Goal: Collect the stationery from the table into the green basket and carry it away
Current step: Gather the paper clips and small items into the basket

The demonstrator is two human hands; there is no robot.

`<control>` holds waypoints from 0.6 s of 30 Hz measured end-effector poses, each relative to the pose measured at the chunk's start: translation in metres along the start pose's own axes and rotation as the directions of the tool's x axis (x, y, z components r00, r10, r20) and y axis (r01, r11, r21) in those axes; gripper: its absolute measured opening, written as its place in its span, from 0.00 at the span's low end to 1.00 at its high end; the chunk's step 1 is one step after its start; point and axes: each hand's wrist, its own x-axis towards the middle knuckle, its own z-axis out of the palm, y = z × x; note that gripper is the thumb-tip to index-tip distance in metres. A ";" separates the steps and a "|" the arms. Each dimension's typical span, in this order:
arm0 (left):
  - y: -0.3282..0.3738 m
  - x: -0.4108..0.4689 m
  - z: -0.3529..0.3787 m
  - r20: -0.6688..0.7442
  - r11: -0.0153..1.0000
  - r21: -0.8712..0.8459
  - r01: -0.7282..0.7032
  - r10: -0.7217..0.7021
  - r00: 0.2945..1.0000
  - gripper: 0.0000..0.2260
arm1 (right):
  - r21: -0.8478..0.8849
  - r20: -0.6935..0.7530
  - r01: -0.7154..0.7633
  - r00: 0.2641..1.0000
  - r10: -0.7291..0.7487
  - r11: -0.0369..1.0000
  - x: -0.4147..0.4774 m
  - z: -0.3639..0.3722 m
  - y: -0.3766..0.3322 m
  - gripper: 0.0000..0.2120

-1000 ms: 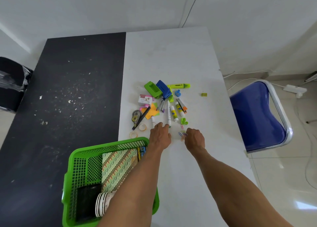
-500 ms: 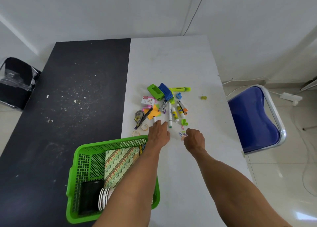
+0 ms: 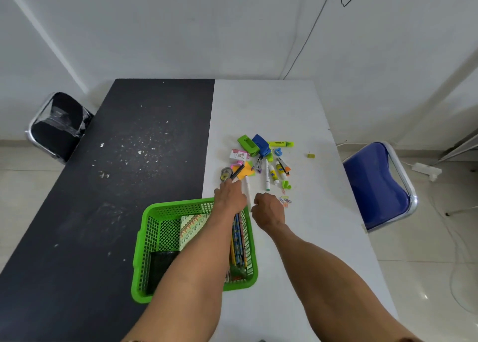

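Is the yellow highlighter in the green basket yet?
No, the yellow highlighter lies on the white tabletop at the far end of the stationery pile, outside the green basket.

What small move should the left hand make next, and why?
Probably close the left hand on the white pen lying right beside its fingers. That pen looks like the loose item nearest to it, and the green basket sits just under the same forearm, so the drop would be short.

Green plastic mesh basket (image 3: 178, 204), matt speckled black tabletop (image 3: 103, 186), glossy tiled floor (image 3: 426, 277)
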 end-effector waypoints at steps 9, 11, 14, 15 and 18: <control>-0.048 -0.053 0.002 0.080 0.999 0.008 0.039 -0.040 0.996 0.19 | -0.155 0.303 0.237 0.935 -0.182 0.959 -0.066 0.037 -0.053 0.08; -0.055 -0.061 0.007 0.102 0.999 0.020 0.031 -0.032 0.994 0.19 | -0.197 0.413 0.266 0.895 -0.166 0.944 -0.079 0.051 -0.050 0.09; -0.066 -0.073 0.008 0.121 1.000 0.025 0.018 -0.021 0.992 0.21 | -0.270 0.471 0.261 0.875 -0.110 0.927 -0.101 0.068 -0.045 0.12; -0.069 -0.076 0.007 0.124 1.000 0.023 0.015 -0.017 0.992 0.22 | -0.286 0.474 0.259 0.875 -0.099 0.923 -0.106 0.073 -0.043 0.13; -0.078 -0.080 0.007 0.122 1.000 0.023 0.005 -0.008 0.993 0.23 | -0.299 0.482 0.236 0.873 -0.067 0.925 -0.113 0.078 -0.042 0.13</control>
